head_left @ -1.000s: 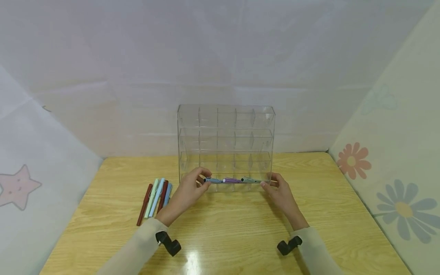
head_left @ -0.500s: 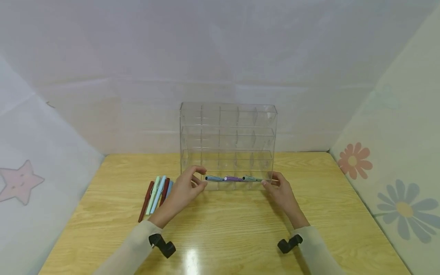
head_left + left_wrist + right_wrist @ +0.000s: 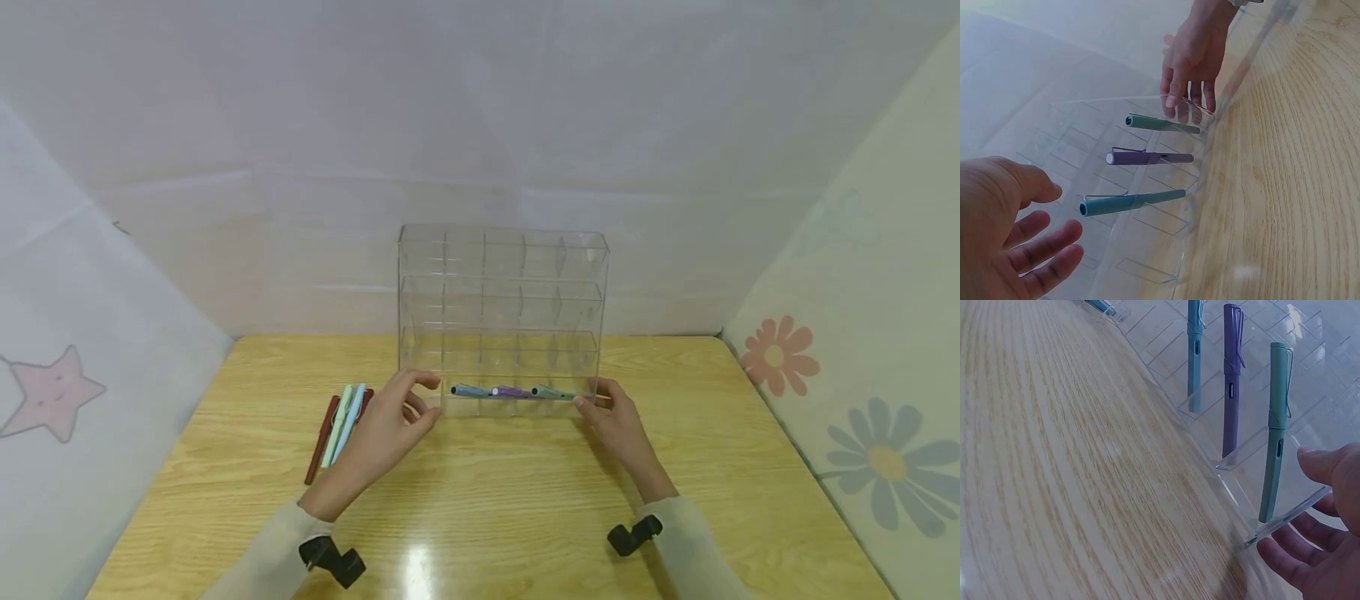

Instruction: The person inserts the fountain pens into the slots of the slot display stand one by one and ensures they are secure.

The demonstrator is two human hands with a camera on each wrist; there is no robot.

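A clear multi-tier rack (image 3: 498,283) stands on the table, split into small compartments. Three capped pens lean in its bottom row: a blue pen (image 3: 468,391), a purple pen (image 3: 512,392) and a green pen (image 3: 551,392) farthest right. My left hand (image 3: 386,429) is just left of the blue pen, thumb and fingers apart with nothing between them. At the rack's lower right end, my right hand (image 3: 618,425) grips the side wall. In the right wrist view its thumb is on the inner side, close to the green pen (image 3: 1277,406), with fingers outside.
Left of the rack, more pens lie side by side on the wooden table (image 3: 487,508): a dark red pen (image 3: 322,442), a light green pen (image 3: 337,429) and a light blue pen (image 3: 348,425). Another dark red one is partly hidden by my left hand. Pale cloth hangs behind.
My left hand has drawn back leftward from the blue pen's cap, its fingers spreading away. The blue pen stays in the rack. My right hand keeps its place at the rack's right end.
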